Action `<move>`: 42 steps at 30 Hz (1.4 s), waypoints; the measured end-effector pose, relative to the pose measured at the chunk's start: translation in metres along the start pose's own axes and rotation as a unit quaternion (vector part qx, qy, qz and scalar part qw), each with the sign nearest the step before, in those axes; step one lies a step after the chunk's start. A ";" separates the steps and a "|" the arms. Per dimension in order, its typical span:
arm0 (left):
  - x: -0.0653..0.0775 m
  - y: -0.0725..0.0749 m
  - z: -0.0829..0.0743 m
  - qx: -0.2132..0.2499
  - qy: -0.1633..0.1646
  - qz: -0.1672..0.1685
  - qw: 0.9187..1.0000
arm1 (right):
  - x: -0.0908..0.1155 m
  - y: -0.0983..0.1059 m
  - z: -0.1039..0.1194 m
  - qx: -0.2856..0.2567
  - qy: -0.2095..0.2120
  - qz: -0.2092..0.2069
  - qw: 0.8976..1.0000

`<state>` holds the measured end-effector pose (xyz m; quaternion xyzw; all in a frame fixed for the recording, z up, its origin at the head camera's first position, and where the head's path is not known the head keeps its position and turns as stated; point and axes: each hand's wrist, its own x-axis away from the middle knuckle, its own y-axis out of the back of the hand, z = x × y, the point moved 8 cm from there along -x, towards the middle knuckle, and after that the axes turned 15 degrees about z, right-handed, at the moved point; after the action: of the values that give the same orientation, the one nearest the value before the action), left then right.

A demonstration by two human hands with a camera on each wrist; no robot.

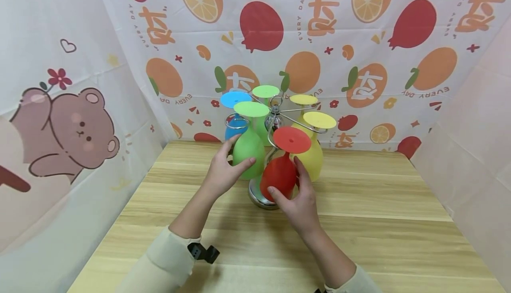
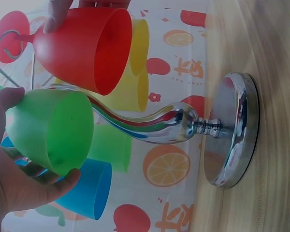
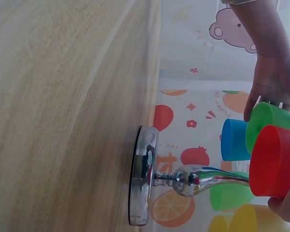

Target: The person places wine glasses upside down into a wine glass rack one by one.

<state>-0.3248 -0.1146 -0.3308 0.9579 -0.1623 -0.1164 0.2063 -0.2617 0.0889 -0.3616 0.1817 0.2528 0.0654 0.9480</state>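
My left hand (image 1: pixel 226 169) holds the bowl of a green plastic wine glass (image 1: pixel 248 153), thumb in front and fingers behind. The glass hangs upside down at a metal rack (image 2: pixel 157 128), its flat foot on top. With my right hand (image 1: pixel 301 202) I hold a red wine glass (image 1: pixel 277 178), also upside down, thumb on the near side and fingers on the far side. In the left wrist view the red foot sits by a wire hook (image 2: pixel 5 36). Both bowls open downward, towards the table.
A blue glass (image 2: pixel 89 186), another green glass (image 2: pixel 111 147) and two yellow glasses (image 1: pixel 313 157) hang around the rack. Its round chrome base (image 2: pixel 232 130) stands on the wooden table (image 1: pixel 379 222). A fruit-print cloth (image 1: pixel 343 31) hangs behind.
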 end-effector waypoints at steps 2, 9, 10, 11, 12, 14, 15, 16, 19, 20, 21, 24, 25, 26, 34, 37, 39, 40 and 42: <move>0.000 0.000 0.001 0.001 0.002 0.001 1.000 | 0.000 0.000 0.000 -0.002 -0.001 0.002 1.000; 0.000 0.004 0.004 0.006 0.005 -0.005 1.000 | 0.000 0.001 0.002 -0.002 -0.001 0.002 1.000; 0.000 0.004 0.005 0.007 0.006 -0.006 1.000 | 0.000 0.001 0.002 -0.002 -0.001 0.002 1.000; 0.000 0.005 0.006 0.007 0.007 -0.007 1.000 | 0.000 0.001 0.002 -0.002 -0.002 0.002 1.000; 0.000 0.005 0.007 0.009 0.008 -0.007 1.000 | 0.000 0.001 0.002 -0.002 -0.002 0.003 1.000; 0.001 0.006 0.009 0.010 0.010 -0.010 1.000 | 0.000 0.001 0.001 -0.003 -0.003 0.003 1.000; 0.001 0.007 0.009 0.010 0.011 -0.012 1.000 | 0.000 0.001 0.001 -0.004 -0.003 0.003 1.000; 0.002 0.007 0.010 0.009 0.012 -0.013 1.000 | 0.000 0.001 0.001 -0.005 -0.002 0.004 1.000; 0.004 0.009 0.011 0.011 0.011 -0.018 1.000 | 0.000 0.001 0.001 -0.006 -0.003 0.003 1.000; 0.004 0.009 0.011 0.012 0.010 -0.019 1.000 | 0.000 0.001 0.001 -0.006 -0.002 0.003 1.000; 0.004 0.010 0.012 0.013 0.009 -0.020 1.000 | 0.000 0.001 0.001 -0.006 -0.002 0.003 1.000; 0.005 0.012 0.014 0.016 0.008 -0.023 1.000 | 0.001 0.001 0.001 -0.003 -0.001 0.003 1.000; 0.006 0.013 0.015 0.017 0.008 -0.024 1.000 | 0.001 0.002 0.001 -0.002 -0.001 0.003 1.000; 0.006 0.013 0.016 0.017 0.008 -0.025 1.000 | 0.001 0.002 0.001 -0.002 -0.001 0.003 1.000; 0.013 0.017 0.020 0.037 -0.001 -0.028 0.999 | 0.002 0.001 0.000 -0.001 0.000 0.006 1.000; 0.017 0.018 0.021 0.045 -0.006 -0.032 0.998 | 0.002 0.001 0.001 -0.001 0.002 0.007 1.000; 0.018 0.017 0.021 0.049 -0.011 -0.032 0.998 | 0.002 0.001 0.002 -0.002 0.003 0.008 1.000; 0.019 0.017 0.021 0.051 -0.014 -0.032 0.998 | 0.002 0.001 0.002 -0.002 0.003 0.008 1.000; 0.020 0.017 0.021 0.053 -0.019 -0.032 0.998 | 0.003 0.001 0.002 -0.003 0.002 0.008 1.000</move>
<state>-0.3167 -0.1438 -0.3448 0.9697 -0.1416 -0.1328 0.1485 -0.2584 0.0898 -0.3605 0.1809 0.2534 0.0738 0.9474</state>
